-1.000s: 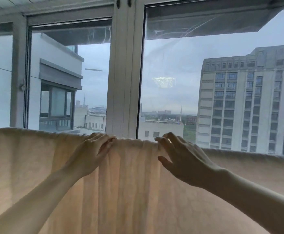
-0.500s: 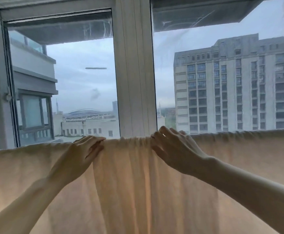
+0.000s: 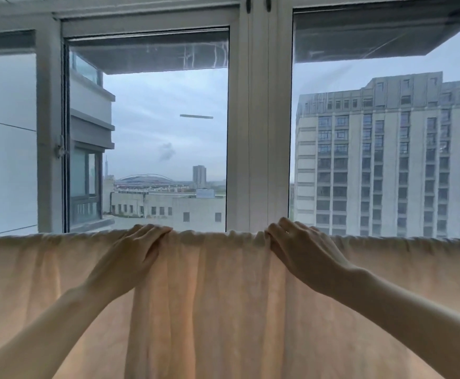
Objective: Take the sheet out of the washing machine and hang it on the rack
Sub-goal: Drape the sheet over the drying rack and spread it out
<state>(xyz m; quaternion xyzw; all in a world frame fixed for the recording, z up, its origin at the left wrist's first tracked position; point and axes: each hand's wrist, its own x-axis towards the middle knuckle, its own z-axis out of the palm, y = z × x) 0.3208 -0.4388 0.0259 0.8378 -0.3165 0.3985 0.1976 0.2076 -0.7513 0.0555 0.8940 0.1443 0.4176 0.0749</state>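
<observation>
Head view shows you the sheet (image 3: pixel 217 302) already draped over the rack, whose bar is hidden under the top fold; the cloth runs from the left edge to the right edge of the picture, in front of the window (image 3: pixel 258 132). Your left hand (image 3: pixel 130 258) lies flat on the fold with the fingers straight and pressed together, the tips on the top line. Your right hand (image 3: pixel 299 253) rests on the fold too, and its fingers bend over the edge; whether they pinch the cloth I cannot tell. Between the two hands the cloth is gathered in many vertical pleats.

The sheet looks thin and soft, because the daylight passes through it, and I judge it is light but perhaps damp, so it may cling and drag on the bar. Take hold at the top fold, just beside the gathered part, and slide outward with little force. If you pull one side down, the whole sheet may slip off.
</observation>
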